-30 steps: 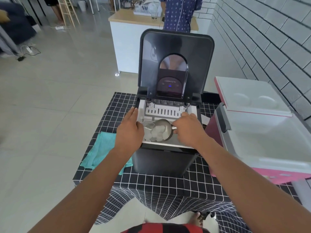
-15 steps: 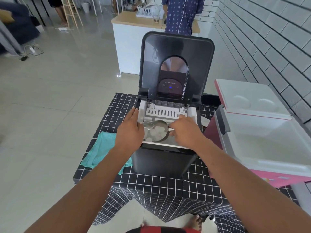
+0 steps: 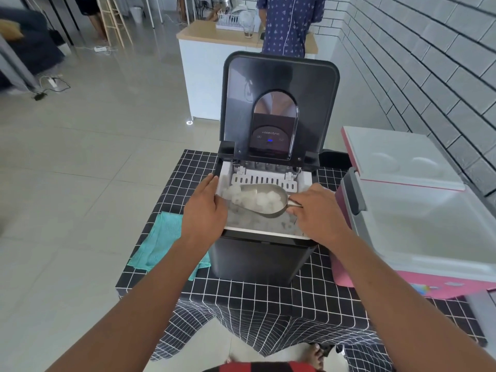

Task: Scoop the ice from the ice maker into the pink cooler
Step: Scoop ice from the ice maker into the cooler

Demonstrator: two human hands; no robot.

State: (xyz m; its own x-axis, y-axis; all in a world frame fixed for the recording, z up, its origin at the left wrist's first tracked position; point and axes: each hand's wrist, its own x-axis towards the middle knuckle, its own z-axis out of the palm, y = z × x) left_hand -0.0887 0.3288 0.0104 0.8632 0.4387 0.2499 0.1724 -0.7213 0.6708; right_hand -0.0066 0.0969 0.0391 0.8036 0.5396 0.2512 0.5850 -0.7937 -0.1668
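Metal scoop (image 3: 264,200) full of ice (image 3: 257,198), handle clamped in right hand (image 3: 320,214) fingers, bowl just left of them over the ice maker (image 3: 264,237) bin. Left hand (image 3: 205,210) fingers together, flat on the bin's left rim. Pink cooler (image 3: 418,226) open, right of right-hand fingers; lid (image 3: 279,103) upright beyond.

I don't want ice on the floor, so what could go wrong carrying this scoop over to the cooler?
The metal scoop looks heaped with ice cubes, so some may slide off if it tips. The right hand must also lift it over the pink cooler's raised grey rim.
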